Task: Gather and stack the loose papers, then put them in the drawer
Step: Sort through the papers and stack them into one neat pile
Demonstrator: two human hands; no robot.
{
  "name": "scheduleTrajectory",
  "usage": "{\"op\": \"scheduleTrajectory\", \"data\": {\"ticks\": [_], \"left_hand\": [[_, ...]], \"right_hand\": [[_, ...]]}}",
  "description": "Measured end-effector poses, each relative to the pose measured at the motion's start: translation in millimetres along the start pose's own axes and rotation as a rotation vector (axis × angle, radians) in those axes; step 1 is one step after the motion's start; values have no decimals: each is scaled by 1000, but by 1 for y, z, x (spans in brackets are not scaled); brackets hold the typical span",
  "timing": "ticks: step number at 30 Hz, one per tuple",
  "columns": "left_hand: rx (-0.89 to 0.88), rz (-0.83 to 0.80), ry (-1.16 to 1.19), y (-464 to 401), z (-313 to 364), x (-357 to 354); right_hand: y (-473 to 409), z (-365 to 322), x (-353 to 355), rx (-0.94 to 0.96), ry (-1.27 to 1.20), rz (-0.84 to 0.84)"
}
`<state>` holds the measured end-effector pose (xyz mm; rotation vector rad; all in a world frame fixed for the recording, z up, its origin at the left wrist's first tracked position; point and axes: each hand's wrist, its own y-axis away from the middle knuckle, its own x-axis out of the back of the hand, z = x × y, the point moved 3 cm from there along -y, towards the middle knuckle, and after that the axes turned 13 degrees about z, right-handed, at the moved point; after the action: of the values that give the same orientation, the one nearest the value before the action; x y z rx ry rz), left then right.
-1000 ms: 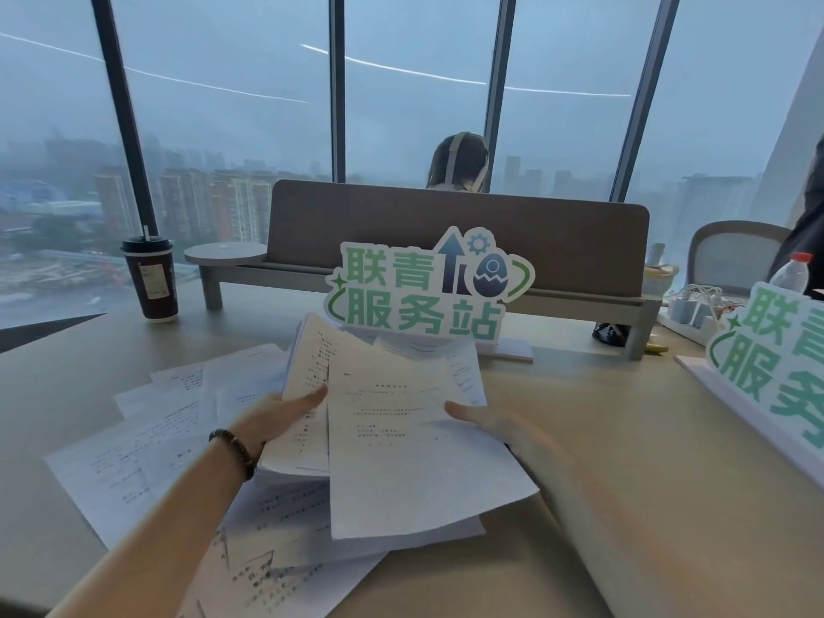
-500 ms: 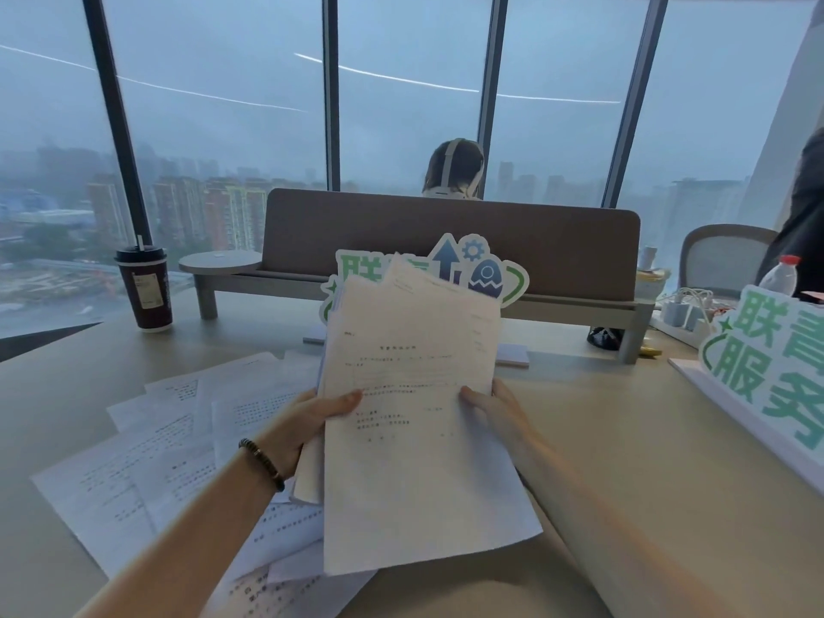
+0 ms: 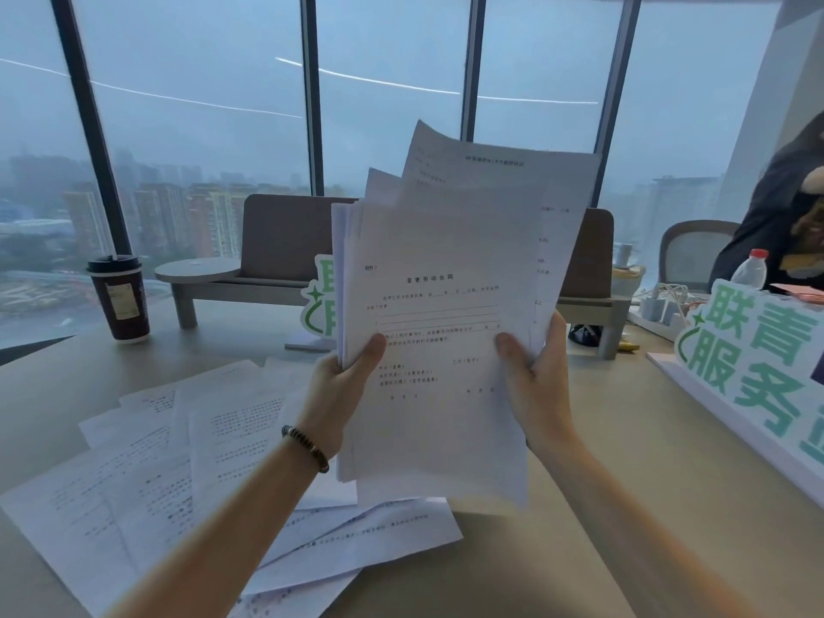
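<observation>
I hold a bundle of white printed papers (image 3: 439, 305) upright above the desk, its sheets fanned unevenly at the top. My left hand (image 3: 339, 394), with a beaded bracelet on the wrist, grips the bundle's left edge, thumb on the front sheet. My right hand (image 3: 537, 381) grips the right edge the same way. Several loose papers (image 3: 178, 461) lie spread on the beige desk (image 3: 602, 506) below and to the left of the bundle. No drawer is in view.
A dark takeaway cup (image 3: 119, 298) stands at the back left. A green-and-white sign (image 3: 319, 301) sits behind the bundle, another sign (image 3: 753, 372) at the right edge. A desk divider (image 3: 285, 238), a water bottle (image 3: 750, 269), chargers and a seated person (image 3: 776, 216) are at the back right.
Both hands have lifted the gathered papers from lying tilted over the desk to upright in front of me. The loose sheets on the left have not moved.
</observation>
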<state>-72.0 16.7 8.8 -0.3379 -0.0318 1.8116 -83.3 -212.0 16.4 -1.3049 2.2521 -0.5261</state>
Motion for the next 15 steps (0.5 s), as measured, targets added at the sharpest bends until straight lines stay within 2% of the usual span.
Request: {"op": "scheduleTrajectory", "data": {"ticks": [4,10,15], "left_hand": [[-14,-56,48,6,1,-5],[20,-104,103,12,-11,-2],[11,-157,130,12,-13,2]], "right_hand": [[5,-2,5,30,-23,35],[11,0,12,23,-74,-23],[-3,-12,13,81,-18,-35]]}}
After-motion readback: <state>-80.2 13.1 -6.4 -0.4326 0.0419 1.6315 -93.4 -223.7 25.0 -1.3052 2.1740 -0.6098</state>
